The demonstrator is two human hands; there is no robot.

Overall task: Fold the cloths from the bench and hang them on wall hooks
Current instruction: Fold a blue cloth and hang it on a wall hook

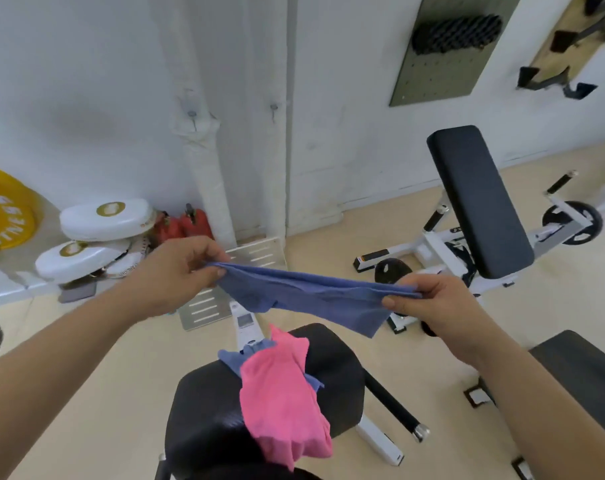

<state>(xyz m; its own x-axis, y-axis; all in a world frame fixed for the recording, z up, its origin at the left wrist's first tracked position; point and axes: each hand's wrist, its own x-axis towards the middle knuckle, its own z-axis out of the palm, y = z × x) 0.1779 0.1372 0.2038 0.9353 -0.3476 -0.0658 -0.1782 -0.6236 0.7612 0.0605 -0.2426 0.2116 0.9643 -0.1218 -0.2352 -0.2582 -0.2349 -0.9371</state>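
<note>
A blue cloth [314, 296] is stretched out in the air above the black bench [204, 403]. My left hand [176, 271] pinches its left end and my right hand [432, 303] pinches its right end. The cloth sags between them and looks doubled over. On the bench below lies a pink cloth [283, 396], draped over the pad's front edge. Under it, part of another blue cloth [238, 356] shows. Two small wall hooks [192, 116] [274, 107] sit on the white wall ahead, both bare.
A second black bench with a white frame [477, 202] stands to the right. White pads [103, 220], a yellow weight plate [3, 209] and red items [183, 225] sit by the wall at left. A metal footplate [224, 282] lies beyond the bench.
</note>
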